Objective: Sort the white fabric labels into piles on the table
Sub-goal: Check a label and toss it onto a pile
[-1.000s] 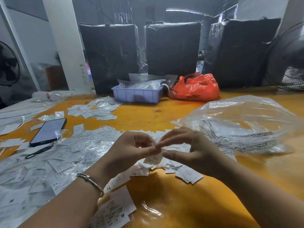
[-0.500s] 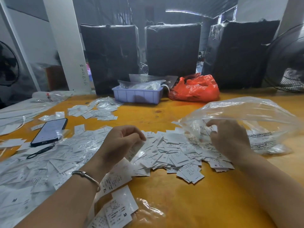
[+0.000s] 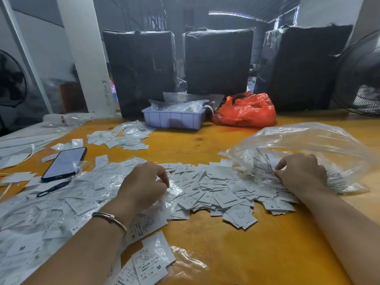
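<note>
Sprawling across the frame's lower left and centre, white fabric labels cover the orange table. Mid-frame, the left hand rests on them, fingers curled, pinching a label. Right of centre, the right hand pinches labels at the clear plastic bag mouth.

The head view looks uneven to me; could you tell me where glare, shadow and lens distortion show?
Head view: glare streaks the clear plastic bag at the right hand; the black wrapped bundles behind sit in dim backlight; the wide lens bows the white pillar and stretches the forearms; small print on the labels near the left hand is too soft to read.
</note>
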